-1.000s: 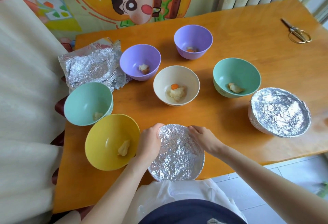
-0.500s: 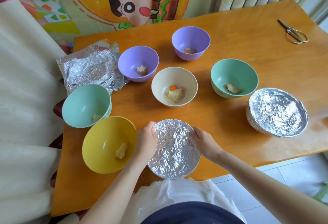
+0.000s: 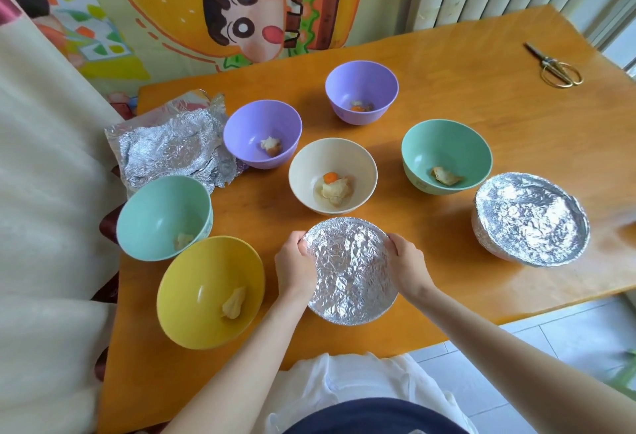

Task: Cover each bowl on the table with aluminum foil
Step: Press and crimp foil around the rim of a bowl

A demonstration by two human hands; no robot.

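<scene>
Between left grip [image 3: 294,263] and right grip [image 3: 409,261], further onto the worktop [image 3: 447,251] than a second ago: foil-covered bowl [image 3: 351,272], clasped at both rim sides. Looks sealed; six open bowls [image 3: 332,158] beyond and left of the grips yet to cover.

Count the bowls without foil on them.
6: yellow bowl near left; left green bowl behind it; near purple bowl beside loose foil; far purple bowl; cream bowl centre; right green bowl. None looks hidden.

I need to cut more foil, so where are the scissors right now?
In the head view, the scissors lie near the far right corner of the table, beyond the right-hand green bowl and apart from every bowl.
</scene>
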